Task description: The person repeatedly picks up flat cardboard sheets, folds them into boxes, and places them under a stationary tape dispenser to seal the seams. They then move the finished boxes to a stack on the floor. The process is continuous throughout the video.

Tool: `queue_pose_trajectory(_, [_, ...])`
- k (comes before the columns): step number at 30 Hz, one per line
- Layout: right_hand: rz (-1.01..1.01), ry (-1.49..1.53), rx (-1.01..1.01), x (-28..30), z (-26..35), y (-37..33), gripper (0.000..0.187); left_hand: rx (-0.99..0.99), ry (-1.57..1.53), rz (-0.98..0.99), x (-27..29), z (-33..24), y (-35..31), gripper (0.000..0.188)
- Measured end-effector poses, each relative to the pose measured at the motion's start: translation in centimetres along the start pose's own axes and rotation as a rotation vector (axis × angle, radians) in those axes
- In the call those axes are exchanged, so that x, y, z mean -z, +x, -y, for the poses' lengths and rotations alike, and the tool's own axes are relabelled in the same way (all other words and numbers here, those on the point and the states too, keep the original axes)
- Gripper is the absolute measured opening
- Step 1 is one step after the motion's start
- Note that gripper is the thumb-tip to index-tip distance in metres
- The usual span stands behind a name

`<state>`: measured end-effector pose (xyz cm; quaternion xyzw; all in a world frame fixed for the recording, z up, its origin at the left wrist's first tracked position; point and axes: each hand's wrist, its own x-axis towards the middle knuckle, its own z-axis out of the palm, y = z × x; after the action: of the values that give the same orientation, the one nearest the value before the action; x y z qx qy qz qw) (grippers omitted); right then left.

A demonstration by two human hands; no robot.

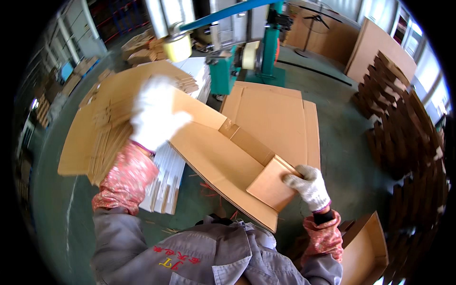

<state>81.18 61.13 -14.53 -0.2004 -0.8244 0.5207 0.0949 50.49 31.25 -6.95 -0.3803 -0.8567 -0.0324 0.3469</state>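
Right-hand fingers [291, 180], curled closed, grip one end of a long cardboard box [216, 153], while the left hand [154, 115] is too blurred to tell its grip.

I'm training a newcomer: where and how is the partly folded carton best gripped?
Probably by its folded end flap, coming from the right, pinching over the edge as the right hand does. The flap stands up from the rest of the carton, leaving that edge exposed.
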Motion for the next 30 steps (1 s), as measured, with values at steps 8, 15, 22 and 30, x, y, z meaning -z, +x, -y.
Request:
queue_pose_trajectory(8, [-0.108,0.062,-0.114,-1.2,-1.7,-1.9,0.029,0.05,-0.391,0.891,-12.1,14.7,8.0,0.067])
queue_pose_trajectory(15, [-0.261,-0.144,-0.18,-3.7,-0.6,-3.3,0.028,-0.966,-0.555,1.334,-13.4,7.1,5.3,0.099])
queue_pose_trajectory(22, [-0.388,-0.298,-0.127,-4.4,0.2,-3.6,0.026,-1.356,-0.14,1.46,-8.0,0.7,10.1,0.086])
queue_pose_trajectory(30, [-0.544,0.231,0.081,-3.3,-2.3,-3.6,0.043,-0.374,-0.645,1.877,-15.4,-5.0,15.0,0.032])
